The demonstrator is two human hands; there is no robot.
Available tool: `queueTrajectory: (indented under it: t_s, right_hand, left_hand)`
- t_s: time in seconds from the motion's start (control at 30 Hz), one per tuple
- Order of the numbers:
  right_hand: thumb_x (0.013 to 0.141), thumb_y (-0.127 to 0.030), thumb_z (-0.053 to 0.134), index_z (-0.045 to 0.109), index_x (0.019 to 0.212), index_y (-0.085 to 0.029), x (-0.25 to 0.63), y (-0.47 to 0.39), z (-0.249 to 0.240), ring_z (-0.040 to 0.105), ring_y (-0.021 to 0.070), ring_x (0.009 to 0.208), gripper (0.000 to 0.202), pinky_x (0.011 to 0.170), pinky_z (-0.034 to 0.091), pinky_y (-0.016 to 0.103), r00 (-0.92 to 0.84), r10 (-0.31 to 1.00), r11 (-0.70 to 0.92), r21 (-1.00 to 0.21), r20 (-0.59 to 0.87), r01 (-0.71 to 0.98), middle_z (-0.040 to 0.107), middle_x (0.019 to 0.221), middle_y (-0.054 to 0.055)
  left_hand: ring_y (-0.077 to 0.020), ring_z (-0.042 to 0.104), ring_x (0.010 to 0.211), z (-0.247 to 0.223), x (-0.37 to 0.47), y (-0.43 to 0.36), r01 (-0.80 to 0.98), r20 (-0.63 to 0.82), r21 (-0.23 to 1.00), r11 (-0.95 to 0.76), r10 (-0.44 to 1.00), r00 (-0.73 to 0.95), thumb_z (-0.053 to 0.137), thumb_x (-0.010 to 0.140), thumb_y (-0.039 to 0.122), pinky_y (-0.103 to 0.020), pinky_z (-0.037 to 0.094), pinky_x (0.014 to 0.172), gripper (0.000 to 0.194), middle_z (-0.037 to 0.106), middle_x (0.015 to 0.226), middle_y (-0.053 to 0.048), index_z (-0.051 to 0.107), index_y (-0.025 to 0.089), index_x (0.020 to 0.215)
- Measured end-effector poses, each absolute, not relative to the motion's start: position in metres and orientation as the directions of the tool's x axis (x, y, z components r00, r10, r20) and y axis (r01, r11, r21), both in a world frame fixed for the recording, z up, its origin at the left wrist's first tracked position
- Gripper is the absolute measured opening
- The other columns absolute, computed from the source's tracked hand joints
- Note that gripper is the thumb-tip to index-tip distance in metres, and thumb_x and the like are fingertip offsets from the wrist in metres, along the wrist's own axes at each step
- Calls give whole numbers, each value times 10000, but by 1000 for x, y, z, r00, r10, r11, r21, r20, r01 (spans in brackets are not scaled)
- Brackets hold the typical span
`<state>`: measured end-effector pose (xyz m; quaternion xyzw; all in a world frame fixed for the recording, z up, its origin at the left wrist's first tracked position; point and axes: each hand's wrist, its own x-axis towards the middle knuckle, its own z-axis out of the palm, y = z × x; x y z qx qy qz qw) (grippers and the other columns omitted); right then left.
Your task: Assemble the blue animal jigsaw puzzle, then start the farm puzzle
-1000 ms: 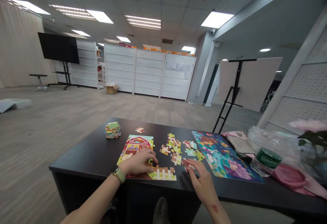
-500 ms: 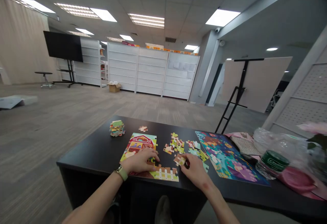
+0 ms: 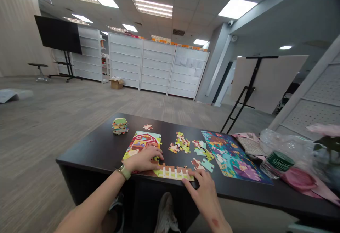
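A partly assembled jigsaw puzzle (image 3: 141,144) with a red barn lies near the table's front edge. My left hand (image 3: 145,158) rests flat across its lower part, fingers stretched out, covering some of the picture. Along the bottom runs a row with a white fence (image 3: 170,172). At this row's right end, my right hand (image 3: 202,187) grips a puzzle piece (image 3: 189,177) between thumb and fingers. The piece lies against the row; whether it is fully interlocked I cannot tell. Just beyond the right hand are loose pieces, among them a brown-and-white one (image 3: 197,164) and a pale green one (image 3: 207,165).
Several loose pieces (image 3: 182,143) lie beyond the row. A stack of pieces (image 3: 120,126) stands at the back left, near a single piece (image 3: 148,127). To the right are a blue picture sheet (image 3: 233,158), a plastic jar with a green label (image 3: 278,162) and pink cloth.
My right hand has moved the puzzle piece toward me, to the right end of the fence row. My left hand stays on the puzzle. The view has tilted slightly down.
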<state>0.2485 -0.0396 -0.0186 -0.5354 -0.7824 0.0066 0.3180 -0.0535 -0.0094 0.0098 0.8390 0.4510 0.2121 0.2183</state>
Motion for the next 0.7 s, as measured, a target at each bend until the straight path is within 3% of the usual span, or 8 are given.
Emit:
queueTrajectory:
  t_s: [0.23,0.47,0.7]
  right_hand:
    - [885,-343,625,727,1005,-272,249,-44,-13,566,303,1200,172,1018,480,484,-354,762,600,-386,542,700,644,1209,94]
    - [913,-276,559,709,1023,-261,248,-51,-6,596,277,1155,186,1021,484,488,-427,777,608,-379,462,697,665,1206,87]
    - [908,-263,571,694,1076,-273,254,-53,-7,591,279,1147,208,1047,460,512,-483,730,664,-337,483,667,657,1215,86]
  left_hand:
    - [-270,490,1257,10,-52,-10,664,163,563,-492,854,494,725,799,327,-405,335,1099,317,579,1311,-58,677,261,1105]
    - [-271,473,1267,14,-51,-12,674,147,560,-482,858,492,723,802,313,-419,317,1109,323,571,1318,-66,672,258,1115]
    - [-275,467,1278,11,-52,-10,672,143,564,-480,858,493,719,801,336,-422,306,1118,327,567,1330,-60,670,267,1117]
